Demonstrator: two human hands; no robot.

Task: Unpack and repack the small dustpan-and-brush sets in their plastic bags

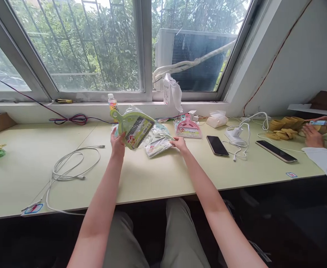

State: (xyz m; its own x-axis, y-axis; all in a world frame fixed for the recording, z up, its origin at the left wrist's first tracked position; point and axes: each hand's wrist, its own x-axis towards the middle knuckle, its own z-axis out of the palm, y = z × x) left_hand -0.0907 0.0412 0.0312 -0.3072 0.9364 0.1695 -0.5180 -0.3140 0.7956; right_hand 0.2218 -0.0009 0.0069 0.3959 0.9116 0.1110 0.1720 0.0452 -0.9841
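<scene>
My left hand [118, 142] is closed on the lower left of a green dustpan-and-brush set [137, 128] in clear plastic wrapping. That set is raised and tilted above the table. My right hand [179, 143] pinches the right edge of another wrapped dustpan-and-brush set [159, 144], pale with white bristles, lying low over the tabletop. The green set partly hides it at the left. Behind my right hand lies a pink dustpan-and-brush set [188, 127] in its wrapping, with a bluish handle showing beside it.
A bottle [112, 102] stands behind the green set. A coiled white cable [68, 165] lies left. To the right are a phone [217, 145], a charger block [235, 136], a tissue pack [217, 118] and a second black device [276, 151]. A co-worker's hand [313, 136] is at the far right.
</scene>
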